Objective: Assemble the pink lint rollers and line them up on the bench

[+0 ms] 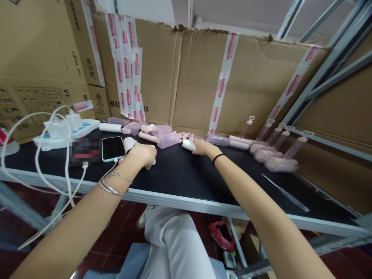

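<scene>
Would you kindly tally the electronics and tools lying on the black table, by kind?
Smartphone: 1
Power strip: 1
White charger plugs: 2
Clear strip tool: 1
Total: 5

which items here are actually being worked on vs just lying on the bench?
In hand:
left hand on a white roller
right hand holding a white roller piece
pink parts pile

Lying about:
phone
power strip
clear tubes
</scene>
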{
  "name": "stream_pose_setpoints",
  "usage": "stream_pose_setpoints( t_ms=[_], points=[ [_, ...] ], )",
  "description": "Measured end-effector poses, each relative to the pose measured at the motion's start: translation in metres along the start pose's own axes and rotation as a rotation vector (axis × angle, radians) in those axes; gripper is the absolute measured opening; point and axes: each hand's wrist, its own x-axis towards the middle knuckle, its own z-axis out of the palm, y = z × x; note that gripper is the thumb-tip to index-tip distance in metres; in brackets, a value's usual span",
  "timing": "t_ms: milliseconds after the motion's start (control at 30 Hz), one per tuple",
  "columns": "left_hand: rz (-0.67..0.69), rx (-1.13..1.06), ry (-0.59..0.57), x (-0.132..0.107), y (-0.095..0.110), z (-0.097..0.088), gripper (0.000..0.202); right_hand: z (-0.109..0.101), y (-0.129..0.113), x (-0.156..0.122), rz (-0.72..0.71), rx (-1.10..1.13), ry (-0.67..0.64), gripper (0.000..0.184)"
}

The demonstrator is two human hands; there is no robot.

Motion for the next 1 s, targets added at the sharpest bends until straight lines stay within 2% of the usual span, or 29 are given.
stream_pose_setpoints(
  t_ms=[67,133,233,300,467,533,600,667,733,867,933,1000],
  points=[
    [0.048,0.113,-0.079,-0.009,0.020,-0.005,0.043,0.001,-0.002,-0.008,-0.003,0.009,0.007,0.064],
    [0.157,0.076,-0.057,-0.009,0.038,-0.007,0.041,0.005,-0.002,-0.016,-0.004,0.029,0.039,0.061],
    [0.270,-0.013,-0.011,0.007,0.058,-0.002,0.042,0.011,-0.001,-0.026,0.010,0.072,0.108,0.057],
    [0.279,-0.018,0.002,0.023,0.067,0.002,0.043,0.014,0.002,-0.032,0.031,0.075,0.155,0.057],
    [0.195,-0.068,0.072,0.053,0.079,0.002,0.045,0.015,0.011,-0.040,0.053,0.092,0.208,0.061],
    [0.193,-0.138,0.139,0.060,0.078,0.000,0.039,0.014,0.014,-0.040,0.068,0.109,0.200,0.062],
    [0.166,-0.241,0.273,0.067,0.072,-0.001,0.032,0.014,0.015,-0.040,0.094,0.112,0.189,0.061],
    [0.093,-0.359,0.452,0.075,0.061,0.000,0.035,0.014,0.015,-0.039,0.111,0.108,0.187,0.059],
    [0.001,-0.423,0.540,0.082,0.046,0.003,0.037,0.013,0.016,-0.039,0.110,0.104,0.198,0.057],
    [-0.180,-0.436,0.483,0.083,0.017,0.008,0.040,0.010,0.018,-0.042,0.096,0.125,0.245,0.056],
    [-0.271,-0.387,0.468,0.079,0.007,0.012,0.041,0.009,0.019,-0.045,0.108,0.137,0.265,0.055],
    [-0.371,-0.349,0.388,0.077,0.002,0.019,0.041,0.008,0.019,-0.048,0.116,0.143,0.281,0.054]
  ],
)
